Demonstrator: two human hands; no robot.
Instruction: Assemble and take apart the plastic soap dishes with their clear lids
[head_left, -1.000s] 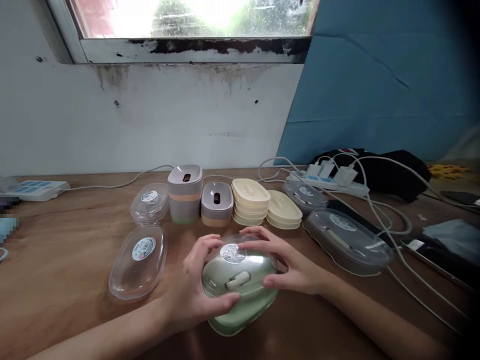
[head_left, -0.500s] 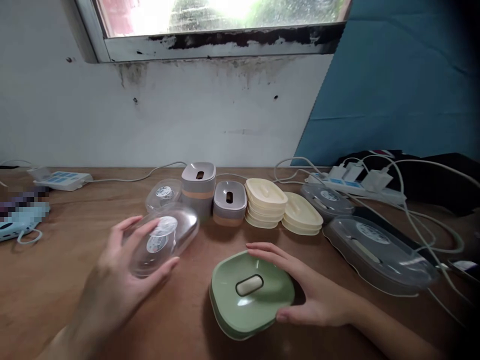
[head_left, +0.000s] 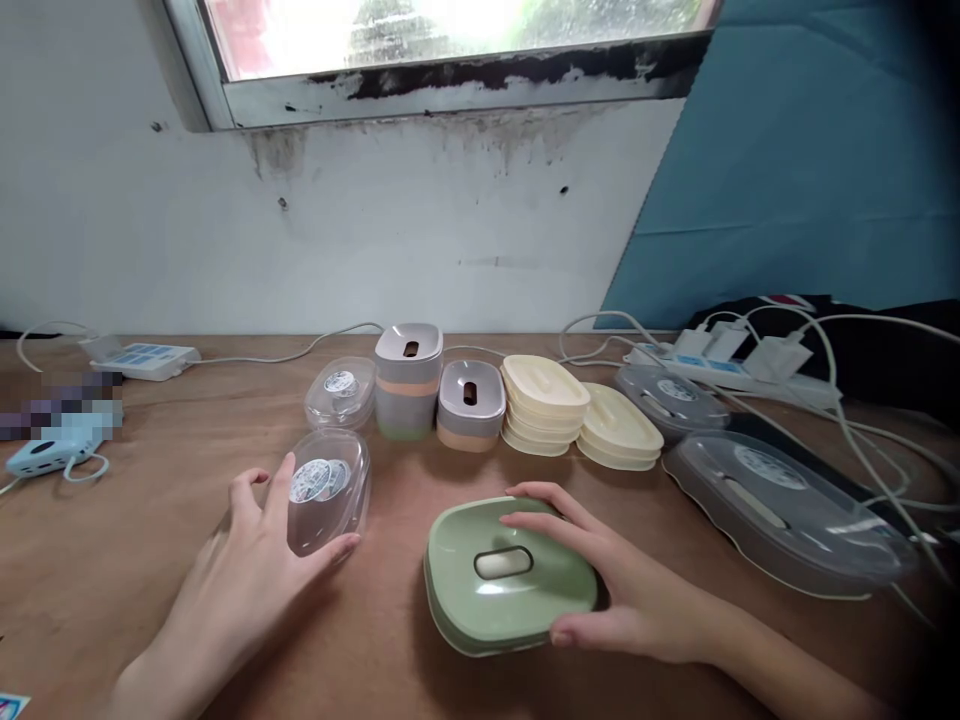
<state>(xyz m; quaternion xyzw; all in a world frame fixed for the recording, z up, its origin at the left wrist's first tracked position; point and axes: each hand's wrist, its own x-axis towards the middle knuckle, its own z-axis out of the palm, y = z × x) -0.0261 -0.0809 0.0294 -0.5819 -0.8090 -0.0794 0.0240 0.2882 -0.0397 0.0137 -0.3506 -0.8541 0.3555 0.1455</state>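
My left hand (head_left: 259,560) is beside a clear plastic lid (head_left: 352,500) with round printed stickers. Its thumb and index finger are spread around the lid's near left part, and the lid lies flat on the table. In the centre front sits a glossy green rounded lid (head_left: 525,600) with a pale pill-shaped inset, apparently stacked on another. My right hand (head_left: 592,570) grips it from the right, fingertips over the far edge and thumb at the near edge. Another clear lid (head_left: 341,390) lies just behind the first.
Grey stacked lids (head_left: 411,345) and a lower grey stack (head_left: 472,390) stand at the back, beside cream lids (head_left: 544,385) in two piles. Large clear-covered pieces (head_left: 780,500) lie right, near white cables and a power strip (head_left: 795,385). Another power strip (head_left: 146,360) is at left.
The clear lid at my left hand was raised and tilted; now it lies flat. My left fingers have spread. My right hand stays on the green lid, which is turned slightly. The view shifted a little.
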